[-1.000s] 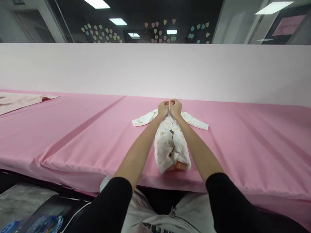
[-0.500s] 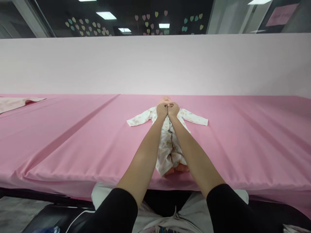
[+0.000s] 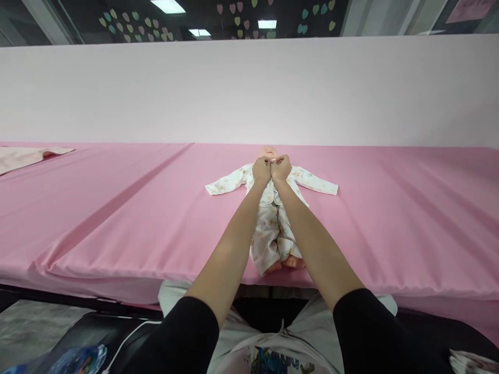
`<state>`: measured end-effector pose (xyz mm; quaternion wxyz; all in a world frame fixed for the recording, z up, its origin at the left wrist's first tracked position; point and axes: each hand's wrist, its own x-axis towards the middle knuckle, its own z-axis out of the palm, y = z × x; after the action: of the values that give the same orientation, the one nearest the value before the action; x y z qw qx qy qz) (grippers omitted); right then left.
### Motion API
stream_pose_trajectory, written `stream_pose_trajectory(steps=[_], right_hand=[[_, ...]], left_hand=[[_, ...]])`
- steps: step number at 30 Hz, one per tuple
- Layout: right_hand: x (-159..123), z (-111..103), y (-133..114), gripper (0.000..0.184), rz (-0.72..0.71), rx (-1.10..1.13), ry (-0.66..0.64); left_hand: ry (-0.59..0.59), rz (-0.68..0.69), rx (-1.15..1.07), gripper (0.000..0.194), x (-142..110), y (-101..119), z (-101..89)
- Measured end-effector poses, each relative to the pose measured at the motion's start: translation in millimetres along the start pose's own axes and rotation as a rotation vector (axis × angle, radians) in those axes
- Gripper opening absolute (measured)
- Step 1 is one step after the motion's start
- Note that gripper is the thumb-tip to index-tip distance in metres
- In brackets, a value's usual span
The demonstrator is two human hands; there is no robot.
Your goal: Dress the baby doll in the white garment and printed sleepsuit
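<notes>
A baby doll (image 3: 270, 152) lies on its back on the pink sheet, its head toward the wall and its bare feet near the front edge. It wears a white patterned baby jacket (image 3: 234, 181), sleeves spread wide, and matching trousers (image 3: 267, 236). Close together at the jacket's neckline are my left hand (image 3: 261, 169) and my right hand (image 3: 281, 168). The fingers of both are curled into a pinch at the collar, just below the doll's chin. What exactly sits between the fingertips is hidden; it appears to be the jacket's collar.
A pink sheet (image 3: 136, 218) with folds covers the table. A pale cloth (image 3: 27, 157) lies at the far left. Behind stands a white wall panel (image 3: 249, 93) below dark glass with heart stickers. A white cable (image 3: 130, 335) and a shiny blue package (image 3: 80, 359) are at lower left.
The view has tilted slightly down, so everything sits higher in the picture. My hands stay at the collar, with the knuckles slightly more raised and apart. The doll lies in the same place.
</notes>
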<state>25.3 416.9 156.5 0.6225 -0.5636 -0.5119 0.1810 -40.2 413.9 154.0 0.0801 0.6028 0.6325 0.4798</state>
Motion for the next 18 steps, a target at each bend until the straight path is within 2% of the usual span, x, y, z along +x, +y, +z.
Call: stream_pose_trajectory(steps=[8, 12, 16, 18], right_hand=[[-6, -4, -3, 0.01, 0.003, 0.092, 0.001], [-8, -5, -4, 0.019, -0.005, 0.146, 0.018], [-12, -9, -1, 0.023, 0.062, 0.311, -0.003], [-16, -14, 3, 0.024, 0.08, 0.398, -0.036]], left_hand=[[0.07, 0.103, -0.088, 0.016, -3, -4, -1.2], [0.065, 0.111, -0.133, 0.018, -5, -1, -2.5], [0.076, 0.067, -0.367, 0.021, -18, 2, -9.5], [0.07, -0.003, -0.49, 0.025, -27, 1, -14.7]])
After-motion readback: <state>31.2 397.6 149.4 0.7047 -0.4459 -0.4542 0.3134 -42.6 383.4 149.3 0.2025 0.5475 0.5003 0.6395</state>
